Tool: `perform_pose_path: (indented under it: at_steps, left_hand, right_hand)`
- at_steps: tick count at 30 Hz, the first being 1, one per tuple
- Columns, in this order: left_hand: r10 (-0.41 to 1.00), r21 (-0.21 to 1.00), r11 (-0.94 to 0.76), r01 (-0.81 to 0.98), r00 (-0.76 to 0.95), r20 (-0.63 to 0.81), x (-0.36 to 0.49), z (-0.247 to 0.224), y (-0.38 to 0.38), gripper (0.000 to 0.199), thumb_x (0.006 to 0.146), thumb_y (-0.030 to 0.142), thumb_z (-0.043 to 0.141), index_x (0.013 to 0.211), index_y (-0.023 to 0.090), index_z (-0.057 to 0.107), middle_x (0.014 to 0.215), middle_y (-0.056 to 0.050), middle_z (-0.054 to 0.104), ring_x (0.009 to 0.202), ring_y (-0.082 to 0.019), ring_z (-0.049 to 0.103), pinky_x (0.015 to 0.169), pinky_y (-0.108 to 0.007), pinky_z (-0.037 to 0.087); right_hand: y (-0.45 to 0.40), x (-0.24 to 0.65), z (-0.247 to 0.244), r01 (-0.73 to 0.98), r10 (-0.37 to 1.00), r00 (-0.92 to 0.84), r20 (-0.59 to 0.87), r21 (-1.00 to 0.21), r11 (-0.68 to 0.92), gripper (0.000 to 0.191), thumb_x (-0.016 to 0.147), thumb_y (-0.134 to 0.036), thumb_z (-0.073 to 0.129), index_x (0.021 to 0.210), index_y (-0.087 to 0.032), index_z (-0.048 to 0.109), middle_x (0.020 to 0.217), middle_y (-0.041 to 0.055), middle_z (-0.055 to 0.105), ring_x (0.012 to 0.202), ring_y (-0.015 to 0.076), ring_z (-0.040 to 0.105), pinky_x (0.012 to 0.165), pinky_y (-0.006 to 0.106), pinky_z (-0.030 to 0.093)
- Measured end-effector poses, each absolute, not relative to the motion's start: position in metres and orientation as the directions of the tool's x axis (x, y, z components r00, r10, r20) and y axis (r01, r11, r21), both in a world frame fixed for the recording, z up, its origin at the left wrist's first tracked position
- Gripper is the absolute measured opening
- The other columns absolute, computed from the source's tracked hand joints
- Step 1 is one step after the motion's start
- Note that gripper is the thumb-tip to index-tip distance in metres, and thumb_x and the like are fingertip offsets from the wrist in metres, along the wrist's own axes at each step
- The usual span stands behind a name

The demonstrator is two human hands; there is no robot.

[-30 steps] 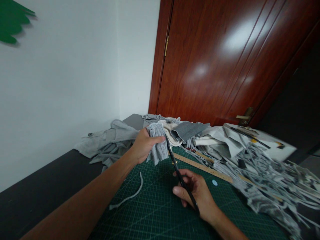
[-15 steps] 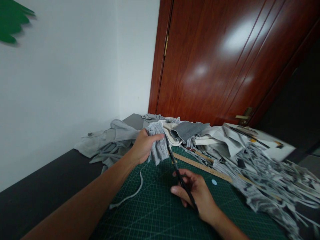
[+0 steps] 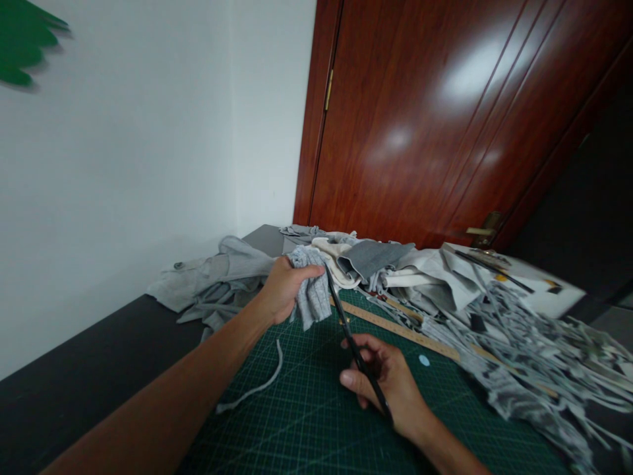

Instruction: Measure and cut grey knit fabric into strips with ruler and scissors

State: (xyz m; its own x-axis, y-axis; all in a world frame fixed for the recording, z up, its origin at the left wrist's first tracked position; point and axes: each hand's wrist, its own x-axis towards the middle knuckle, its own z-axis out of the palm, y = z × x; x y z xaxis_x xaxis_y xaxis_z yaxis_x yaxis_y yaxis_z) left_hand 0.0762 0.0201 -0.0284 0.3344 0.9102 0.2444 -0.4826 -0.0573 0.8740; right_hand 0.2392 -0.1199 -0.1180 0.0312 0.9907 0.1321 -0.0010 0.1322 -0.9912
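My left hand point(image 3: 284, 289) pinches a bunched piece of grey ribbed knit fabric point(image 3: 312, 300) between thumb and fingers, held up above the green cutting mat point(image 3: 301, 429). Below and to the right, my right hand point(image 3: 383, 376) has its fingers curled round long black scissors point(image 3: 359, 356), seen nearly edge-on. Their tip points up and away, reaching the fabric's right edge beside my left thumb. Whether the blades are apart cannot be made out. A pale grey cord-like strip point(image 3: 262, 386) lies curved on the mat under my left forearm.
A wooden ruler point(image 3: 395, 326) lies across the mat beyond my right hand. Grey and white cloth point(image 3: 380, 257) is heaped along the back, more cloth point(image 3: 222, 274) at the left. Tangled fabric strips point(image 3: 534, 343) cover the right side. A small light-blue oval point(image 3: 424, 360) lies nearby.
The knit piece has shifted slightly in my left hand; its lower edge hangs a little further left, away from the scissors. My hands have barely moved.
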Motion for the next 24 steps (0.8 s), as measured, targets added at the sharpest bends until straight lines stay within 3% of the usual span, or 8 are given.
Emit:
perform_pose_path:
  at_steps: [14,24]
  left_hand:
    - [0.882,0.914,-0.102,-0.393,0.389,0.266,0.0769,-0.0311,0.0183,0.023,0.055,0.017,0.086,0.075,0.013,0.074,0.07,-0.003,0.074,0.063,-0.018,0.068,0.063,-0.03,0.054]
    - [0.894,0.904,-0.112,-0.413,0.356,0.274,0.0776,-0.0327,0.02,0.029,0.059,0.028,0.087,0.081,0.015,0.073,0.072,-0.001,0.073,0.063,-0.017,0.067,0.065,-0.03,0.055]
  right_hand:
    - [-0.1201,0.2404,-0.1195,0.017,0.986,0.029,0.167,-0.986,0.166,0.052,0.068,-0.04,0.098,0.103,-0.016,0.067,0.058,-0.0095,0.055,0.04,0.0058,0.045,0.039,0.016,0.033]
    - [-0.1197,0.241,-0.1199,0.041,0.989,0.026,0.148,-0.988,0.146,0.05,0.071,-0.041,0.096,0.103,-0.016,0.067,0.054,-0.0109,0.052,0.039,0.0056,0.043,0.039,0.016,0.028]
